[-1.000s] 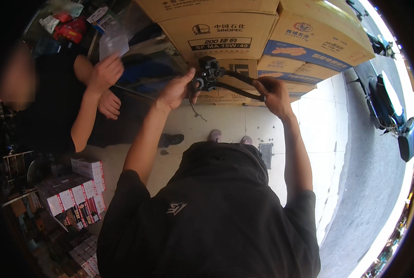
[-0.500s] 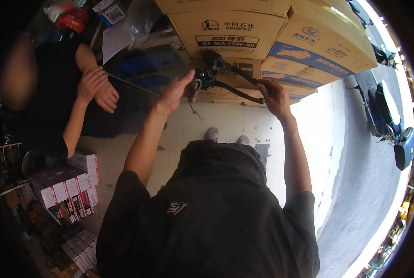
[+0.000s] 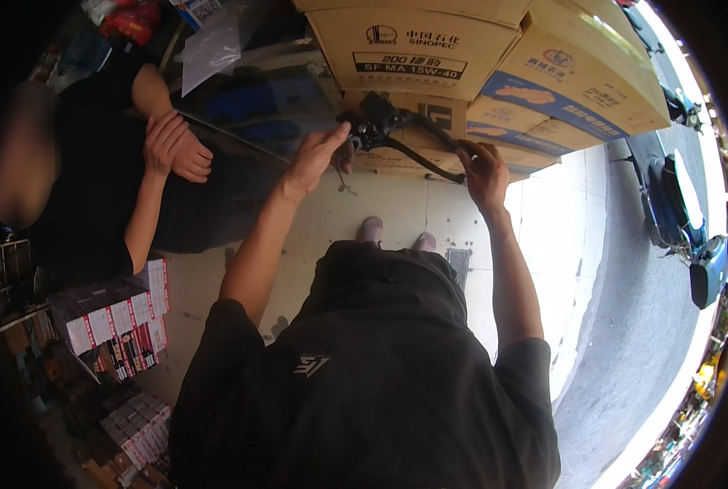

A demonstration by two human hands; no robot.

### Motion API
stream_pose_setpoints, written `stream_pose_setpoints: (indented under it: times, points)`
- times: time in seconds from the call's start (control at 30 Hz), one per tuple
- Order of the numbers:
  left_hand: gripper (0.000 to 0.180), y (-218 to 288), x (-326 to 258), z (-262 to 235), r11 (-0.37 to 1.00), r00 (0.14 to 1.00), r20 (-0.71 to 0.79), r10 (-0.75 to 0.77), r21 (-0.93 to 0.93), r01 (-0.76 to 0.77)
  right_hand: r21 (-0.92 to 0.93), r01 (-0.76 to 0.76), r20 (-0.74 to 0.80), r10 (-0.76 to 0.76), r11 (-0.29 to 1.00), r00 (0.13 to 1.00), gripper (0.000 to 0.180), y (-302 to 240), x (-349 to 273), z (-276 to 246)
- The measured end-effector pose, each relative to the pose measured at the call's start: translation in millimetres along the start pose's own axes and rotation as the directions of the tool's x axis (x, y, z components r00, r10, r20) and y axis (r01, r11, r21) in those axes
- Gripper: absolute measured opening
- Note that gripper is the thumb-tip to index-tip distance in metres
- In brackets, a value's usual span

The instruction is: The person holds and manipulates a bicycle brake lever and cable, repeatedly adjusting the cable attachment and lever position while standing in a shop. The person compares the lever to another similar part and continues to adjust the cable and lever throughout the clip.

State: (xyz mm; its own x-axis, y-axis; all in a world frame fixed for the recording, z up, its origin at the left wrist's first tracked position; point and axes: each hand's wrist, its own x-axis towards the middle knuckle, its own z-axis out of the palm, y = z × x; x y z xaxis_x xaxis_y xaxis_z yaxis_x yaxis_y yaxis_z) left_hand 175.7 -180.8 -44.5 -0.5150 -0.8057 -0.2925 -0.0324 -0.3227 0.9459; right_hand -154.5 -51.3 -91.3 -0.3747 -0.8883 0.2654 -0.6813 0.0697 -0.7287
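In front of me I hold a black brake lever assembly, the kind fitted to a motorcycle handlebar. It has a boxy reservoir at the top and two long dark arms running right. My left hand is closed round its clamp end, the thumb up against the metal; a thin short wire dangles beneath that hand. The fingers of my right hand pinch the outer end of the upper arm, and the lower curved arm ends right beside them. My palm hides part of the clamp.
Stacked cardboard cartons rise just beyond the assembly. At left, a person sits with crossed forearms beside a dark glass-topped counter. Piles of small red-and-white boxes stand lower left. Scooters are parked on the pavement at right.
The assembly has tilted slightly in my hands, and its clamp ring is now less visible. My view has shifted a little; both hands keep their hold.
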Motion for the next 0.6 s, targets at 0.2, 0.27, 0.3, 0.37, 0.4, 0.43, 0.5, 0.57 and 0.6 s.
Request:
stream_pose_setpoints:
  times: [0.2,0.27,0.3,0.37,0.4,0.43,0.5,0.57,0.6]
  points:
    - [0.047,-1.8,-3.9,2.9,1.000,1.000,-0.016,0.012,-0.013,-0.012,0.002,0.079,-0.165,-0.077,0.997,0.983,0.021,9.1,2.9,19.0]
    - [0.046,-3.5,-4.7,0.7,1.000,1.000,-0.019,0.015,-0.012,-0.015,0.029,0.018,-0.121,-0.014,0.999,0.993,0.021,7.7,5.2,18.6]
    - [0.045,-4.4,-4.3,-0.5,1.000,1.000,-0.008,0.016,-0.014,-0.016,0.038,-0.014,-0.099,0.018,0.999,0.995,0.021,7.1,6.0,16.8]
    - [0.044,-5.6,-3.5,-3.5,1.000,1.000,0.016,0.020,-0.019,-0.019,0.032,-0.029,-0.078,0.032,0.999,0.996,0.025,5.0,4.3,14.9]
    - [0.044,-5.3,-3.5,-3.1,1.000,1.000,0.011,0.017,-0.014,-0.017,0.028,-0.036,-0.067,0.037,0.999,0.997,0.026,4.1,3.1,13.0]
    - [0.044,-4.5,-3.6,-2.5,1.000,1.000,0.007,0.014,-0.009,-0.014,0.023,-0.039,-0.093,0.041,0.999,0.995,0.027,3.1,1.3,11.2]
    - [0.044,-5.7,-2.7,-3.3,1.000,1.000,0.007,0.016,0.002,-0.016,0.016,-0.045,-0.144,0.047,0.999,0.988,0.030,-2.9,-3.3,7.6]
    - [0.044,-9.5,-0.5,-6.1,1.000,1.000,0.015,0.024,0.011,-0.024,0.004,-0.133,-0.257,0.129,0.991,0.958,0.031,-12.3,-8.3,1.7]
    - [0.044,-10.2,0.2,-5.9,1.000,1.000,0.016,0.024,0.010,-0.024,-0.001,-0.178,-0.314,0.169,0.984,0.934,0.031,-17.0,-11.9,-1.4]
